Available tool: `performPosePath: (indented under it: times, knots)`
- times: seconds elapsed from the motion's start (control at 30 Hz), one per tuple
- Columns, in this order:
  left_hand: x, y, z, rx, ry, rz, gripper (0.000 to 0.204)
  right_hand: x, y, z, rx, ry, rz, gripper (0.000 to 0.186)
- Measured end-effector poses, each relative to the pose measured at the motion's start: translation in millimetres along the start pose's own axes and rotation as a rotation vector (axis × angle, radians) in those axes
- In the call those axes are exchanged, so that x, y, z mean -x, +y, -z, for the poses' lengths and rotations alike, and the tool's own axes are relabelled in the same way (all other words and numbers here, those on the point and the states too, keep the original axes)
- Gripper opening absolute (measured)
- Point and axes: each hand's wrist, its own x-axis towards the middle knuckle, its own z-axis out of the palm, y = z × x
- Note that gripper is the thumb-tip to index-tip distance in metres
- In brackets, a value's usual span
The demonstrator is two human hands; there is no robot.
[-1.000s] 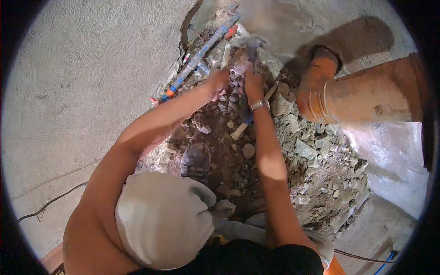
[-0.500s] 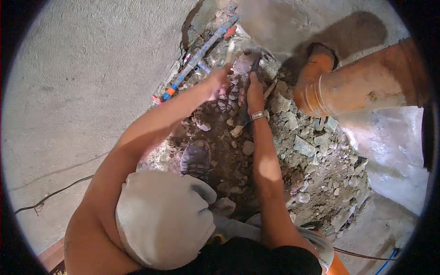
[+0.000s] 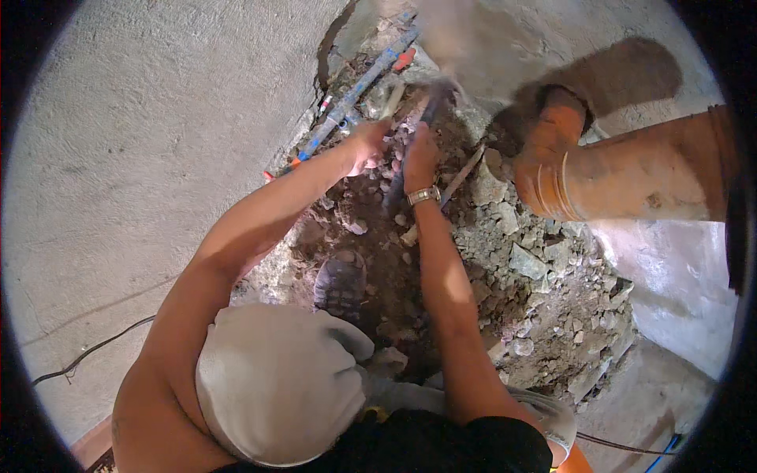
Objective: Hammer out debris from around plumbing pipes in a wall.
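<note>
My left hand (image 3: 367, 147) is closed at the lower end of a short pale stick (image 3: 393, 101), fingers curled, above the rubble beside the blue-grey pipe. My right hand (image 3: 420, 163) wraps round a dark, bar-shaped tool (image 3: 432, 110). The tool slants over the broken ground; its far end is blurred, so its exact kind is unclear. A metal-banded watch (image 3: 424, 195) circles my right wrist. A second, brownish stick (image 3: 464, 176) leans in the rubble just right of that hand. Small stones lie between and below both hands.
A blue-grey pipe (image 3: 355, 96) with red fittings runs along the hole's left edge. Large orange pipes (image 3: 631, 169) stand at the right. Broken stone and soil (image 3: 544, 288) spread below them. My shoe (image 3: 339, 282) rests in the dirt; a black cable (image 3: 91, 351) lies left.
My right hand has shifted left with the dark tool, which now slants more. My left hand has drawn slightly back, and the pale stick leans more. The view has shifted a little.
</note>
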Motion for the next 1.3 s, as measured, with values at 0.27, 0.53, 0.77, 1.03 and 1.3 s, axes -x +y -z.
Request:
performPosePath:
  times: [0.27, 0.53, 0.77, 1.03, 1.3]
  knots:
    - [-4.6, -9.3, 0.0, 0.177, -0.020, -0.046, 0.030, -6.0, 11.9, -10.3, -0.216, 0.139, 0.001, 0.048]
    - [-10.4, -13.6, -5.4, 0.156, -0.013, -0.103, 0.034, -10.9, -0.1, 0.5, -0.102, -0.037, -0.119, 0.048]
    - [-9.9, -11.9, -13.3, 0.153, 0.088, -0.121, 0.037, -16.1, -12.5, 19.6, -0.086, -0.045, -0.165, 0.050]
    - [-10.6, -9.5, -8.4, 0.196, 0.060, -0.036, 0.035, -22.6, -11.0, 18.6, -0.037, -0.179, -0.264, 0.053]
    - [-36.0, -24.7, -12.8, 0.331, 0.058, -0.154, 0.040, -31.4, 5.3, 25.4, -0.027, -0.177, -0.290, 0.047]
